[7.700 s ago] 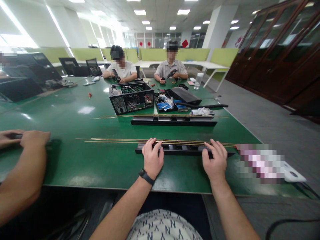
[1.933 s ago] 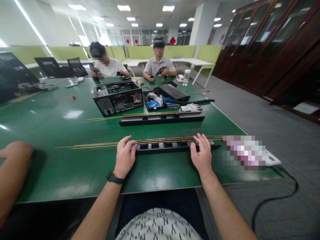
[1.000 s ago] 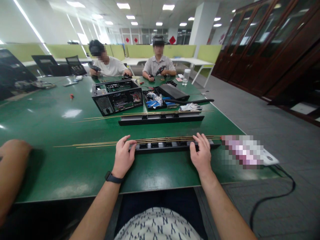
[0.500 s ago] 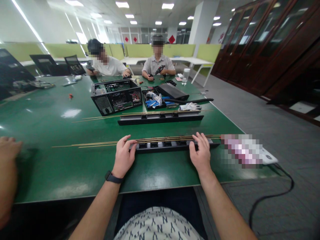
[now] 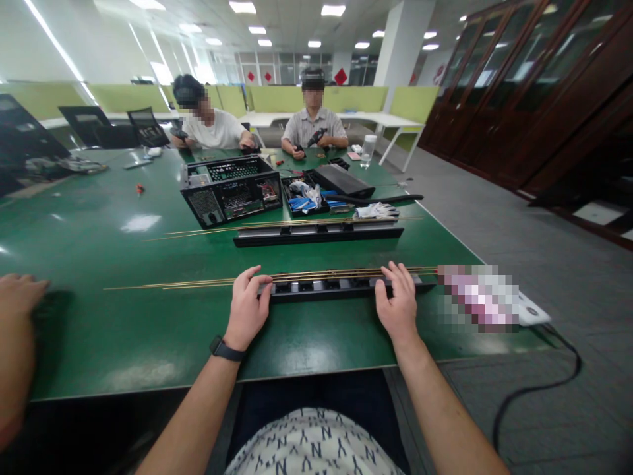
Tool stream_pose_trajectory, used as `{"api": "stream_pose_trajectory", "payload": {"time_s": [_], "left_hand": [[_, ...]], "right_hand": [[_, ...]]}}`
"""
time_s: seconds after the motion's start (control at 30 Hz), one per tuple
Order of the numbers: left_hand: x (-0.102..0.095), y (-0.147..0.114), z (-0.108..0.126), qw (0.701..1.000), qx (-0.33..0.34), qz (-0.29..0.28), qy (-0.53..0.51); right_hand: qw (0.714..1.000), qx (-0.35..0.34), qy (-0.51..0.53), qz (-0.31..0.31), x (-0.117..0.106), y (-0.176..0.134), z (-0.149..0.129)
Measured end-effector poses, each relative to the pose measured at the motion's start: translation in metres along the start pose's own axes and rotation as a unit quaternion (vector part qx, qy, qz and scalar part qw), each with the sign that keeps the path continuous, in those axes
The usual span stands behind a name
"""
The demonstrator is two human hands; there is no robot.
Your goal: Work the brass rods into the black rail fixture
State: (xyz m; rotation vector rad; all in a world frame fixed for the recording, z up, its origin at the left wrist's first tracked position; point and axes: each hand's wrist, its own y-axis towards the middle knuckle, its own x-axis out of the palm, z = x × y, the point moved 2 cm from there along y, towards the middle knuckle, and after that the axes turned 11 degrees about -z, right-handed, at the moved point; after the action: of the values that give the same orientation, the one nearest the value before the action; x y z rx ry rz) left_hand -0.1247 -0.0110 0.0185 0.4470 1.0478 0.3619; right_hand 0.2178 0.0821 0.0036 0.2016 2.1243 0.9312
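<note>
A long black bar (image 5: 336, 294) with a slotted, metallic upper side lies on the green table in front of me. Several thin gold-coloured rods (image 5: 198, 284) run along its top and stick out far past its left end. At that left end my left hand (image 5: 248, 300) has thumb and forefinger curled in on a rod; its exact contact is partly hidden. Over the right part of the bar, my right hand (image 5: 398, 297) rests with fingers stretched and apart, touching the rods and bar, thumb on the near side.
Behind lies a second black bar (image 5: 319, 235) with similar rods. An open computer case (image 5: 230, 191), a tray (image 5: 301, 208) with gloves, and a white glove (image 5: 376, 210) stand farther back. A power strip (image 5: 534, 311) is at right. Another person's hand (image 5: 20, 293) rests at left; two people sit opposite.
One gold rod's left tip has slid slightly to the right. Both my hands stay at nearly the same places. The other person's hand at the left edge has shifted slightly rightward.
</note>
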Motion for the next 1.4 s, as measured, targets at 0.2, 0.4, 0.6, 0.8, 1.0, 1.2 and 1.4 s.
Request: {"api": "stream_pose_trajectory", "payload": {"time_s": [0.2,0.4,0.6,0.8,1.0,1.2,1.4], "left_hand": [[-0.002,0.0,-0.004,1.0,0.004,0.007,0.013],[0.003,0.004,0.003,1.0,0.018,-0.008,0.002],[-0.003,0.0,-0.004,1.0,0.003,0.003,0.005],[-0.002,0.001,-0.002,1.0,-0.003,0.006,0.004],[0.002,0.003,0.002,1.0,0.009,-0.005,0.0],[-0.003,-0.001,-0.009,1.0,-0.004,0.006,0.01],[0.0,0.002,0.0,1.0,0.005,0.001,0.002]], "right_hand": [[1.0,-0.009,0.002,0.004,0.001,0.0,0.002],[1.0,-0.004,0.0,0.001,0.001,-0.001,0.001],[1.0,-0.001,-0.002,0.002,0.002,-0.001,0.002],[1.0,0.0,0.003,0.003,0.003,-0.001,0.002],[1.0,-0.003,-0.003,0.002,0.002,-0.001,0.001],[1.0,-0.003,0.006,0.0,0.001,0.0,0.001],[1.0,-0.003,0.001,0.003,0.001,0.0,0.0]]}}
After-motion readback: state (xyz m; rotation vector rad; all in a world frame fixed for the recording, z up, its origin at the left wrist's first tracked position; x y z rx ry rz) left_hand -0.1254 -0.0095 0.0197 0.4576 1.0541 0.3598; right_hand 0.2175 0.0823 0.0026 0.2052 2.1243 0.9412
